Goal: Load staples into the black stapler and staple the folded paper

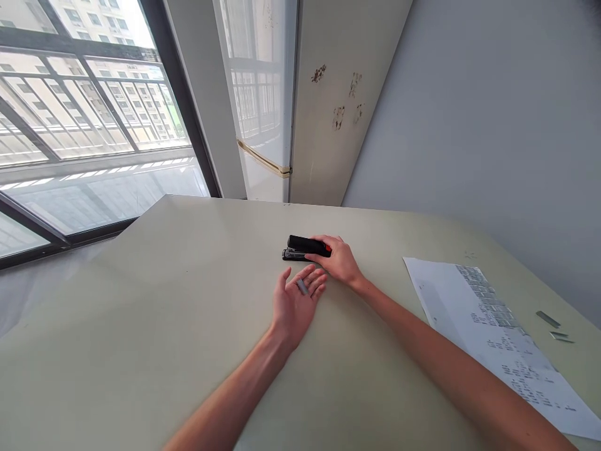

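A black stapler [303, 244] with a red mark near its rear stands on the table, its top arm raised a little above the base. My right hand [340, 260] is closed around its rear end. Just in front of it, my left hand [295, 307] is turned palm up, with the fingers partly spread. A short grey strip of staples [302, 287] rests across those fingers, carried by the hand rather than pinched.
Printed paper sheet [446, 300] lies on the pale table [141, 338] at right, with rows of staple strips [488, 297] along its upper edge. More loose strips [548, 319] lie beyond it. Behind the table stand a fridge [263, 113], a wall and a window.
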{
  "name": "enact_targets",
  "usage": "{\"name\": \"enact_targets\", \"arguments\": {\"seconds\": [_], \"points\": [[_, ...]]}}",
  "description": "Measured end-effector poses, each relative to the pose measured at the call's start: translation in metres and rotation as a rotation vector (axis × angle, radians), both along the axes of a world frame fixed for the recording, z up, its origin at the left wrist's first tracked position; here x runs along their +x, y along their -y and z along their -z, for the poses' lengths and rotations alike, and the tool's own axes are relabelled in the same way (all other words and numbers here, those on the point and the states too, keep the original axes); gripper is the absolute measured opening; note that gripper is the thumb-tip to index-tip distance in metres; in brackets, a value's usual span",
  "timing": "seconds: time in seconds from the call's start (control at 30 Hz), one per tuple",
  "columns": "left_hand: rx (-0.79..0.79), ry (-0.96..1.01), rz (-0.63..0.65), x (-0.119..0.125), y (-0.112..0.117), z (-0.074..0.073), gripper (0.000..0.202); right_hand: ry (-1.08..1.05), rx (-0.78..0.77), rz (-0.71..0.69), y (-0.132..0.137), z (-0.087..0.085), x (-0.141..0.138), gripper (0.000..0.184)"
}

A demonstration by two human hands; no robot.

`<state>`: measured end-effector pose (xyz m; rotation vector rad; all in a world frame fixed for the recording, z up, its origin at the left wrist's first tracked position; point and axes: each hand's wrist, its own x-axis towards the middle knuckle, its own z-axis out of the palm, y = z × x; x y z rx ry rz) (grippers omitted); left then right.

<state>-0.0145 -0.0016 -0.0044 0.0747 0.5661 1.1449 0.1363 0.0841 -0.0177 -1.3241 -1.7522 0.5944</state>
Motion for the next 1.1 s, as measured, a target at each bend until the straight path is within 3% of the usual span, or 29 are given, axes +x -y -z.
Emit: {"name": "enact_targets", "arguments": {"seconds": [0.1,0.23,0.37,0.47,0.57,0.67,0.8,0.93,1.03,1.1], "points": [[0.051,-0.022,-0.005,0.0,0.0,-0.002,0.043,-0.048,0.115,0.02,0.018,-0.012,0.005,0.038],[0.147,-0.014,0.017,0.002,0.005,-0.005,0.044,-0.025,0.285,0.071,0.072,-0.023,0.002,0.02],[0.239,-0.02,0.125,0.003,0.014,-0.009,0.047,0.072,0.185,-0.006,0.115,-0.017,-0.011,0.032],[0.32,-0.07,0.228,0.004,0.02,-0.013,0.05,0.023,0.114,-0.018,0.127,-0.013,-0.013,0.031],[0.366,-0.13,0.316,0.006,0.022,-0.015,0.053,0.01,0.11,0.002,0.136,-0.02,0.002,0.026],[0.348,-0.137,0.364,0.01,0.02,-0.015,0.056,0.017,0.106,0.11,0.15,-0.029,0.043,0.024],[0.245,-0.145,0.316,0.013,0.015,-0.017,0.052,0.053,0.07,0.451,0.177,-0.03,0.141,0.032],[0.147,-0.207,0.237,0.015,0.011,-0.023,0.046,0.124,-0.007,0.802,0.204,-0.013,0.258,0.043],[0.094,-0.244,0.191,0.018,0.011,-0.028,0.046,0.235,-0.05,0.885,0.216,0.006,0.323,0.049],[0.069,-0.264,0.161,0.02,0.012,-0.031,0.044,0.351,-0.057,0.898,0.219,0.017,0.348,0.051]]}}
